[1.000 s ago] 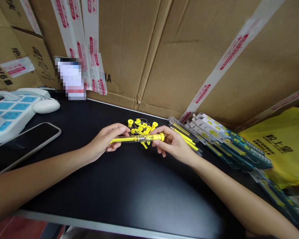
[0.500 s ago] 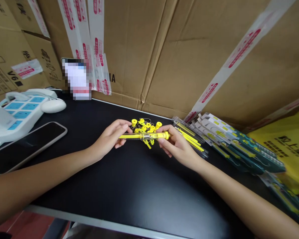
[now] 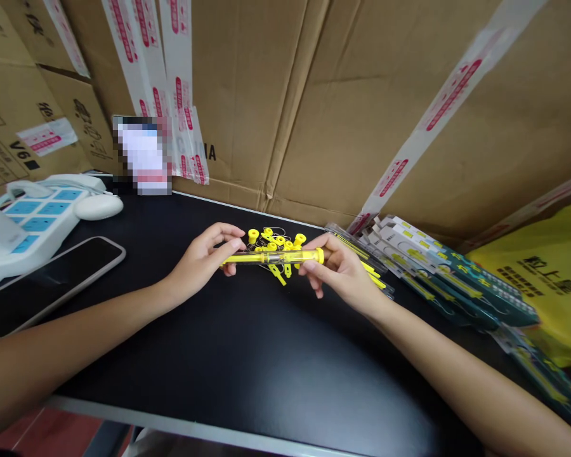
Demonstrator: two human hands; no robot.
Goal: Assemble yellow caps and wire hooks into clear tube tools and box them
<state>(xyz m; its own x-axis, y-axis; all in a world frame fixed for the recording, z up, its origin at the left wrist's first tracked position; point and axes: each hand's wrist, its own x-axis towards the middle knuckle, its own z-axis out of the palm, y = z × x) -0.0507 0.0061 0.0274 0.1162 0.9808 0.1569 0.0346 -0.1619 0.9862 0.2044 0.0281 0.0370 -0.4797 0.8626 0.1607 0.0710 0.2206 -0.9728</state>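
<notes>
A slim yellow and clear plastic tube (image 3: pixel 272 257) lies level between my two hands just above the black table (image 3: pixel 228 355). My left hand (image 3: pixel 204 257) pinches its left end with thumb and fingers. My right hand (image 3: pixel 337 270) grips the right end at the yellow cap. Just behind the tube sits a small heap of loose yellow caps and clips (image 3: pixel 273 241) on the table.
Packaged yellow items in clear and dark green sleeves (image 3: pixel 433 270) fan out on the right beside a yellow plastic bag (image 3: pixel 537 273). A phone (image 3: pixel 47 279), a white power strip (image 3: pixel 23 219) and a white mouse (image 3: pixel 99 206) lie at the left. Cardboard boxes (image 3: pixel 342 95) wall the back.
Both hands have stayed on the tube, shifting it only slightly. The camera view has drifted a little.
</notes>
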